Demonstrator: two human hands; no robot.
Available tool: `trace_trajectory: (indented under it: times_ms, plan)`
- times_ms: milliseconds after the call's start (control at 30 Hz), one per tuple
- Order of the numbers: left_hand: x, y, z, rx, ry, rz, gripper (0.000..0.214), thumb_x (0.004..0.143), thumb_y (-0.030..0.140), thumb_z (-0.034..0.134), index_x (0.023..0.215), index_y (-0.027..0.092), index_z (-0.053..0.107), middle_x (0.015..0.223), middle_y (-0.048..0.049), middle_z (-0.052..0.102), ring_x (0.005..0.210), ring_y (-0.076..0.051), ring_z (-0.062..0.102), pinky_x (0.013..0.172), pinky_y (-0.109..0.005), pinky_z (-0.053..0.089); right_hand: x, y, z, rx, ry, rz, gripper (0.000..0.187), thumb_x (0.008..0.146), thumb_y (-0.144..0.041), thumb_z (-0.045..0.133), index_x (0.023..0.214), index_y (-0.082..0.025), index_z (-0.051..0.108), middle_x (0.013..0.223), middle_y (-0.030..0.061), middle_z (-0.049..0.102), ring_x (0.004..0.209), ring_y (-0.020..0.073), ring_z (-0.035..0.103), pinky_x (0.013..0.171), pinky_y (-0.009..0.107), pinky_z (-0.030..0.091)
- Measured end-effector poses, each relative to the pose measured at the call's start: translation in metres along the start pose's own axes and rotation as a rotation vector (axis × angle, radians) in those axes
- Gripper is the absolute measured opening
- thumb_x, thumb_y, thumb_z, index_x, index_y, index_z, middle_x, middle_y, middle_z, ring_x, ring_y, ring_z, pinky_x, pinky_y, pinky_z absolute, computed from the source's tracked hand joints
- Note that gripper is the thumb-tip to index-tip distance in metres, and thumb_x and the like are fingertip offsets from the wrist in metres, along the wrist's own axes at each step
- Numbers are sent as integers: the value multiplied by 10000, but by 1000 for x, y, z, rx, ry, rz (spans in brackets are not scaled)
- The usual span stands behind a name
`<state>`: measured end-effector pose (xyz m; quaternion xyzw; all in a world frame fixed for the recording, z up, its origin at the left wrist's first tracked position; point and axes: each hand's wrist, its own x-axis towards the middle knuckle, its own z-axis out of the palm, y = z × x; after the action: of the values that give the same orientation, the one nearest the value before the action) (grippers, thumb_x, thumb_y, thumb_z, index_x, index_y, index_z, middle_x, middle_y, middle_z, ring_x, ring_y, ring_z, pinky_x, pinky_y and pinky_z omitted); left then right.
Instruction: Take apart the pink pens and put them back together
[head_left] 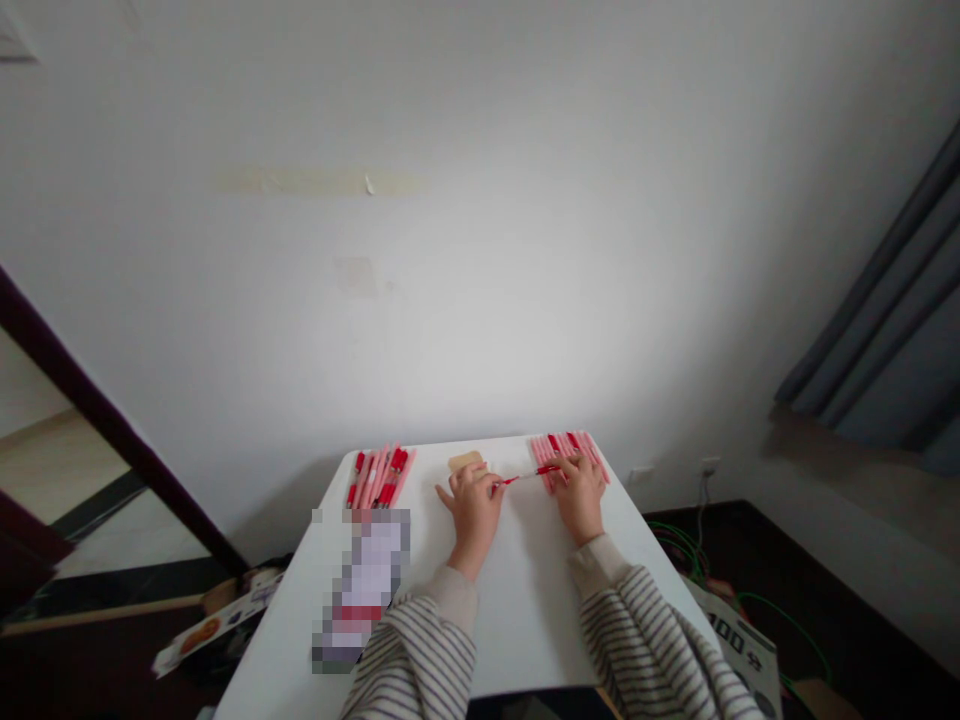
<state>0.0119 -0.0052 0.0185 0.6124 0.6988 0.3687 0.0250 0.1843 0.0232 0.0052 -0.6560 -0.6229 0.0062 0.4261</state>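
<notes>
Over the middle of the white table [525,600], a slim pen [529,475] with red parts and a pale, thin middle stretches between my hands. My left hand [475,500] pinches its left end with thumb and forefinger, the other fingers spread. At its right end, my right hand [579,495] closes on the red part. Under and beside my right hand lies a row of pink pens [596,458], a few with red parts. Just beyond my left fingers is a small beige piece [466,460], partly covered. Whether the pen's parts are joined is too small to tell.
A loose pile of pink and red pens [380,478] lies at the table's back left. Nearer me is a pixelated oblong thing [367,570]. The wall [480,330] rises behind the table. Green cables [679,545] lie on the floor at the right.
</notes>
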Motion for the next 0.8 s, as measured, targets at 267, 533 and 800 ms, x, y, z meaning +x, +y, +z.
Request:
trace_trajectory:
  times_ms: [267,533,800]
  plan:
    - [0,-3,-3,-6,18,-52,100,775,316,635,834,307,715,1160,-20,600,1154,-256,443,1053,-665,165,0,9,5,0,63,-16,233,845,-217,527,910,-305,732,1065,69,601,1001,264,437,878,415,299]
    - [-1,-1,-7,4,41,-73,114,783,333,622,844,298,712,1163,-27,593,1152,-261,449,1051,-640,196,-4,-3,4,27,-139,-265,214,839,-199,581,854,-347,735,1004,8,687,1067,264,446,961,468,234]
    - [-1,2,-10,-17,41,-87,108,778,326,630,838,299,715,1155,-34,596,1150,-264,462,1047,-627,221,-3,-4,4,49,-214,-294,249,835,-202,562,855,-376,739,986,-40,725,1063,251,499,1065,571,87]
